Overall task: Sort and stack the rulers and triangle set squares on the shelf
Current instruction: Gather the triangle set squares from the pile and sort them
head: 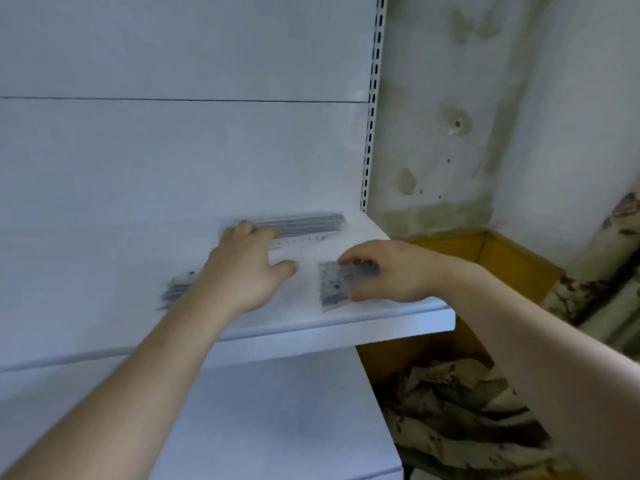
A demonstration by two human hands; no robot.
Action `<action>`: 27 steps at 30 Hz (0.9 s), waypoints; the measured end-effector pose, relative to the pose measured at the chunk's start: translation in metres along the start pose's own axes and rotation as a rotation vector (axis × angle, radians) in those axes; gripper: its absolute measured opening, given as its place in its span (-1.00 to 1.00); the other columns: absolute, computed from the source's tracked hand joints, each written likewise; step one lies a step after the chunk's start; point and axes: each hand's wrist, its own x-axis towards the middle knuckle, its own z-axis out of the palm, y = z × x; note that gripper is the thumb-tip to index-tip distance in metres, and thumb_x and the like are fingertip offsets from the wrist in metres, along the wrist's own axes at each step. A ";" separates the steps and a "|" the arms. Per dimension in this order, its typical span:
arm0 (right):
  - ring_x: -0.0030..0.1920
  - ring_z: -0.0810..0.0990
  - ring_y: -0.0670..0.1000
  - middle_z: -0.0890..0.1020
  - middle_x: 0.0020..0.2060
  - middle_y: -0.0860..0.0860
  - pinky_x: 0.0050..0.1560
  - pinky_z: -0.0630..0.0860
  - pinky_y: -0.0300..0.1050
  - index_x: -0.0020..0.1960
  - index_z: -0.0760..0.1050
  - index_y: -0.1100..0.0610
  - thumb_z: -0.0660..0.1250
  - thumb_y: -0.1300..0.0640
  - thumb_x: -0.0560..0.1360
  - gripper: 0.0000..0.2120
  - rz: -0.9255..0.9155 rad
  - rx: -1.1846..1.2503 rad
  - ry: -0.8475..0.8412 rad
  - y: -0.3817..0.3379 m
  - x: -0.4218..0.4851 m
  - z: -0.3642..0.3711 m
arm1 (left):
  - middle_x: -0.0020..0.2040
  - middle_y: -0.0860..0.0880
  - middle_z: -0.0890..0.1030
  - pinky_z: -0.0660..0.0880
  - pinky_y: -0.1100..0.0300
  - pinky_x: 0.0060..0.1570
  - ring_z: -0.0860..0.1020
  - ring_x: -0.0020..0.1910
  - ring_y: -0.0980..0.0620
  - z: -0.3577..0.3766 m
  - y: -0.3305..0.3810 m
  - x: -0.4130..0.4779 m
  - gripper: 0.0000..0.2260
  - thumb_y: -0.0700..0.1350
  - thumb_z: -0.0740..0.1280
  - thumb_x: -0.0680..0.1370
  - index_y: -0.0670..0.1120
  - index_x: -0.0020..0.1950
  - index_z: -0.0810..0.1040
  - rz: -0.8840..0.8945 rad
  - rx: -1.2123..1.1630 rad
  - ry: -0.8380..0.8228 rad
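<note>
On the white shelf (381, 317) lie clear plastic rulers and set squares. A stack of long rulers (308, 225) sits at the back by the wall. My left hand (246, 265) reaches over the shelf, its fingertips touching the left end of that stack. Under my left forearm lies another group of rulers (178, 289), partly hidden. At the front right, my right hand (388, 271) pinches a small stack of clear set squares (334, 284) between thumb and curled fingers. The picture is blurred, so details of the markings are unclear.
A slotted white upright (372, 109) stands at the shelf's back right corner. Beyond it is a stained wall. A yellow cardboard box (519, 261) with patterned cloth (460, 417) sits to the right, below the shelf. A lower white shelf (277, 427) lies underneath.
</note>
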 end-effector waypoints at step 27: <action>0.13 0.38 -0.13 0.44 0.27 -0.08 0.11 0.33 -0.25 0.47 0.22 -0.06 0.43 -0.17 0.40 -0.27 0.105 0.314 0.337 0.055 -0.027 0.035 | 0.41 0.02 0.31 0.23 0.20 0.32 0.30 0.37 0.04 0.040 0.070 0.014 -0.46 0.09 0.31 0.51 -0.02 0.44 0.29 0.123 -0.099 -0.345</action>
